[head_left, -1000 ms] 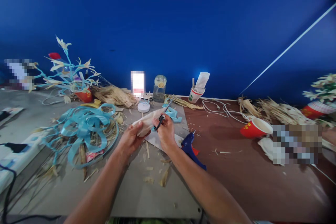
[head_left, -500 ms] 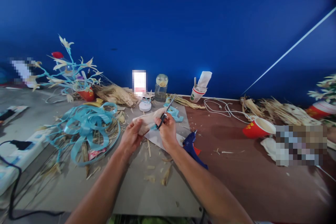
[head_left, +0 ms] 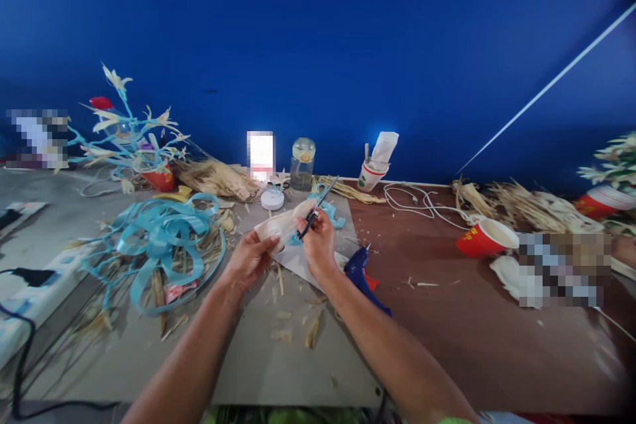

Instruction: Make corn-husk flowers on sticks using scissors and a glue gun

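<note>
Pale husk sheet (head_left: pixel 275 225), thin, cream and softly curved, is up over the worktop (head_left: pixel 293 377), to the left of the blue glue gun (head_left: pixel 356 268). Left hand (head_left: pixel 252 257) pinches it, thumb on top; right hand (head_left: pixel 318 242) grips the dark scissors (head_left: pixel 309 221), blades pointing up and away. And the sheet's right end? Partly behind those fingers, so whether the blades touch it, I can't tell. Finger loops, mostly covered too. Right of the glue gun, a pixelated patch (head_left: pixel 561 269) hides detail.

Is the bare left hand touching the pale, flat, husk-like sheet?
Touching: in the head view, the left hand grips the sheet, its thumb on top.
</note>
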Available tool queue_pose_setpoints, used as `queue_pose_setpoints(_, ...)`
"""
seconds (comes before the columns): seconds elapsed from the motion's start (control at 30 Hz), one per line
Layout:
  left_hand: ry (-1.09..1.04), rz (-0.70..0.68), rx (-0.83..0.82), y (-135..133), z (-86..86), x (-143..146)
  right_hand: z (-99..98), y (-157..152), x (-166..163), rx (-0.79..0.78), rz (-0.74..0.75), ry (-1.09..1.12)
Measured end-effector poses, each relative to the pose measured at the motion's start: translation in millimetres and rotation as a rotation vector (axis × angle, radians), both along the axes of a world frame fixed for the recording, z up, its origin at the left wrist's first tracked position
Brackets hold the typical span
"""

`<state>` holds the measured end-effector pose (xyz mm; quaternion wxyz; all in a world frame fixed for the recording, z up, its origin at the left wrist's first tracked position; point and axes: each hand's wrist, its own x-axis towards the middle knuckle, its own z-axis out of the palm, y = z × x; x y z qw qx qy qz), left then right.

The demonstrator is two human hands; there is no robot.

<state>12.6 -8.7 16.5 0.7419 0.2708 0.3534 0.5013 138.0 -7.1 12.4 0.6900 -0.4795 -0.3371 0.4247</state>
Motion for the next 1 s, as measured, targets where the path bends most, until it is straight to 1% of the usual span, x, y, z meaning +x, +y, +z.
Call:
queue_pose_setpoints(0.17, 0.009, 0.089, -0.005, 1, 0.2, -2, -1.0, 0, 0, 0.009, 0.020, 0.047)
queue_pose_setpoints(0.37, 0.011, 0.137, 0.006, 5, -6.6, -5, 0.2, 0, 0, 0.022, 0.041, 0.107)
queue_pose_setpoints(0.6, 0.001, 0.142, 0.012, 6, -12.3, -6, 0.9, -1, 0, 0.022, 0.031, 0.071)
queue_pose_setpoints(0.77, 0.023, 0.129, 0.024, 5, -12.0, -6, -2.0, 0, 0, 0.023, 0.014, 0.039)
queue_pose_setpoints(0.93, 0.045, 0.066, 0.047, 3, -9.4, -5, -1.0, 0, 1, 0.034, 0.011, 0.030)
queue_pose_setpoints(1.0, 0.058, 0.071, 0.045, 3, -9.2, -3, -0.5, -1, 0, 0.034, 0.013, 0.009)
